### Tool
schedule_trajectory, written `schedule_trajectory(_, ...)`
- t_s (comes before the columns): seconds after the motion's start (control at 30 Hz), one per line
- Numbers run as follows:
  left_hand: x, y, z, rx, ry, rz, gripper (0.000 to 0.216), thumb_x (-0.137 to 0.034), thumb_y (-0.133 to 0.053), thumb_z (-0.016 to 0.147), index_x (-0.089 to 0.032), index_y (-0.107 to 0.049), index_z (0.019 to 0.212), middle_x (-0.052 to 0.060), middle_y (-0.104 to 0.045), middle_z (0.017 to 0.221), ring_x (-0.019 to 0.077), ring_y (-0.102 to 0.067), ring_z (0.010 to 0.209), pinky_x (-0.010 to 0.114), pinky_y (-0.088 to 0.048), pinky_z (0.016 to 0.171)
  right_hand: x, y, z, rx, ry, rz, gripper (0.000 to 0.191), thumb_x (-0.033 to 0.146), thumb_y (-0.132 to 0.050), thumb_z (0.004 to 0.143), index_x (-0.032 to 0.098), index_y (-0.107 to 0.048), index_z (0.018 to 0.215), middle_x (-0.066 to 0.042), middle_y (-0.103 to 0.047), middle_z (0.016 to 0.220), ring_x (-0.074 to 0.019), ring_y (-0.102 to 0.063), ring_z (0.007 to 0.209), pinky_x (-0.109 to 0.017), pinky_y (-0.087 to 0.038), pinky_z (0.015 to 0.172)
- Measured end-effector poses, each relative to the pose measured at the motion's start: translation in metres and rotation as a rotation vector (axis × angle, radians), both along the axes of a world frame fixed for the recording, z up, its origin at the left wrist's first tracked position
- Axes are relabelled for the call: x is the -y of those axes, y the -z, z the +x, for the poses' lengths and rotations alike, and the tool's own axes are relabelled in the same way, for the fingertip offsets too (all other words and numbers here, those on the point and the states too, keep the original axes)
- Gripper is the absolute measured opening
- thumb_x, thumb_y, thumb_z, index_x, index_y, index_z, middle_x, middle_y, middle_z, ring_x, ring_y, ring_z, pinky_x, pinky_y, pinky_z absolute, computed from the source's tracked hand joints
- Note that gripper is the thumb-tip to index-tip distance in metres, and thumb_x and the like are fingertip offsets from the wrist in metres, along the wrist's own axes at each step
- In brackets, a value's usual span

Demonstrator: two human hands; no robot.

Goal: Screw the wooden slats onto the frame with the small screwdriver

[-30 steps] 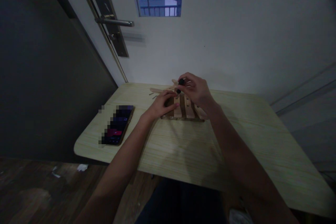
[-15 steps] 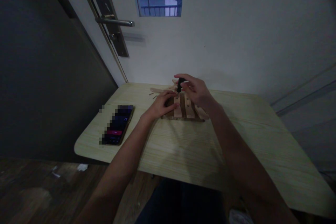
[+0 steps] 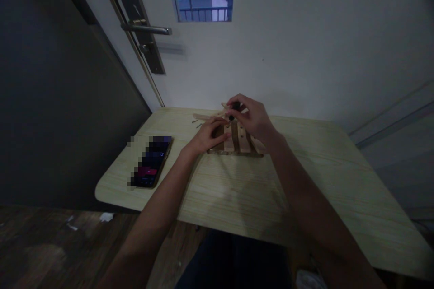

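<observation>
My right hand is closed round the black handle of a screwdriver, held upright over the far end of a pale wooden strip. Its tip is too small and dark to make out. The strip lies across a brown wooden board, with other pale strips beside it. On the left part of the board rests my left hand, thumb and fingers pressing on the strip just below the screwdriver. Small dark dots, perhaps screws or holes, show on the strips.
Behind my left hand lie loose pale wooden pieces and thin screws or nails. A phone lies at the table's left. The light wood-grain table stands against a white door with a metal handle.
The fingers of my right hand have curled further round the screwdriver's handle, covering more of it. My left hand stays in place on the strip. The whole view has shifted very slightly.
</observation>
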State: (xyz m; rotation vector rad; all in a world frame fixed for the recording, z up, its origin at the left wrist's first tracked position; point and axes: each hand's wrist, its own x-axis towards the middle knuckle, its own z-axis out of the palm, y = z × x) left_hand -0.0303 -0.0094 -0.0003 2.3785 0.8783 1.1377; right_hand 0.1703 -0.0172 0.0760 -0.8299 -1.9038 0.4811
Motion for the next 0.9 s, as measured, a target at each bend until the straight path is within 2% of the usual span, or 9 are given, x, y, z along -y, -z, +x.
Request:
schedule_trajectory(0.07,-0.0001,0.0000,-0.0002,-0.003,0.000,-0.007,0.043,-0.053,-0.066,0.092,-0.020,-0.068,0.119,0.014,-0.065,0.126,0.0291,-0.063,0.118,0.052,-0.050,0.106,0.0016,-0.0003,0.0001,0.042,-0.031,0.020,0.020,0.039,-0.063,0.092,0.023,-0.069,0.103,-0.004,-0.071,0.092,-0.0169,-0.065,0.082,-0.030,-0.054,0.071)
schedule_trajectory(0.2,0.0008,-0.0013,-0.0001,-0.009,-0.005,-0.025,0.042,-0.051,-0.067,0.091,-0.020,-0.068,0.119,0.014,-0.065,0.127,0.0293,-0.063,0.120,0.051,-0.049,0.108,0.0047,0.0000,-0.0004,0.045,-0.086,-0.006,0.028,0.033,-0.056,0.094,0.022,-0.068,0.117,-0.009,-0.073,0.112,-0.0198,-0.068,0.098,-0.028,-0.054,0.070)
schedule_trajectory(0.33,0.0027,-0.0032,0.0007,-0.015,-0.018,-0.038,0.042,-0.050,-0.067,0.091,-0.018,-0.069,0.117,0.014,-0.066,0.126,0.0301,-0.063,0.120,0.052,-0.048,0.109,0.0059,0.0014,-0.0009,0.063,-0.092,-0.048,0.036,0.024,-0.050,0.091,0.019,-0.066,0.123,-0.008,-0.073,0.106,-0.0185,-0.068,0.092,-0.028,-0.054,0.069)
schedule_trajectory(0.43,0.0028,-0.0030,0.0008,-0.006,-0.012,-0.030,0.043,-0.051,-0.067,0.091,-0.018,-0.069,0.117,0.014,-0.066,0.127,0.0300,-0.063,0.120,0.052,-0.049,0.108,0.0055,0.0017,-0.0013,0.055,-0.080,-0.027,0.037,0.024,-0.048,0.092,0.017,-0.066,0.124,-0.008,-0.074,0.101,-0.0161,-0.067,0.083,-0.027,-0.054,0.068)
schedule_trajectory(0.53,0.0021,-0.0014,0.0004,-0.007,-0.009,-0.012,0.043,-0.052,-0.066,0.091,-0.018,-0.068,0.118,0.014,-0.066,0.127,0.0294,-0.064,0.119,0.051,-0.050,0.106,0.0039,0.0004,-0.0018,0.048,-0.053,-0.002,0.032,0.032,-0.056,0.092,0.018,-0.071,0.117,-0.005,-0.075,0.094,-0.0151,-0.066,0.076,-0.027,-0.053,0.064)
schedule_trajectory(0.63,0.0020,-0.0006,0.0002,-0.019,-0.022,-0.001,0.043,-0.053,-0.066,0.092,-0.019,-0.068,0.118,0.013,-0.065,0.127,0.0294,-0.063,0.119,0.052,-0.050,0.106,0.0017,-0.0011,-0.0019,0.037,-0.012,-0.003,0.023,0.039,-0.070,0.084,0.021,-0.074,0.097,-0.003,-0.075,0.084,-0.0154,-0.066,0.070,-0.028,-0.054,0.065)
schedule_trajectory(0.73,0.0029,-0.0018,0.0004,-0.012,-0.019,-0.006,0.043,-0.054,-0.065,0.092,-0.020,-0.068,0.118,0.013,-0.065,0.126,0.0294,-0.063,0.119,0.051,-0.050,0.107,-0.0003,-0.0009,-0.0005,0.006,0.045,-0.012,0.031,0.051,-0.077,0.078,0.021,-0.068,0.079,-0.001,-0.070,0.070,-0.0147,-0.062,0.062,-0.029,-0.052,0.062)
schedule_trajectory(0.83,0.0034,-0.0034,0.0005,-0.015,-0.007,-0.015,0.043,-0.054,-0.065,0.092,-0.020,-0.067,0.119,0.013,-0.065,0.126,0.0296,-0.063,0.120,0.051,-0.050,0.107,-0.0016,0.0004,0.0013,-0.021,0.086,-0.013,0.038,0.056,-0.078,0.077,0.021,-0.061,0.076,0.000,-0.066,0.069,-0.0136,-0.059,0.061,-0.028,-0.051,0.060)
schedule_trajectory(0.9,0.0028,-0.0035,0.0005,-0.020,-0.011,-0.020,0.044,-0.054,-0.065,0.092,-0.020,-0.067,0.120,0.013,-0.065,0.126,0.0297,-0.063,0.121,0.051,-0.050,0.107,-0.0015,0.0009,0.0014,-0.030,0.072,-0.011,0.034,0.053,-0.076,0.080,0.021,-0.063,0.083,-0.001,-0.068,0.078,-0.0136,-0.060,0.065,-0.028,-0.051,0.062)
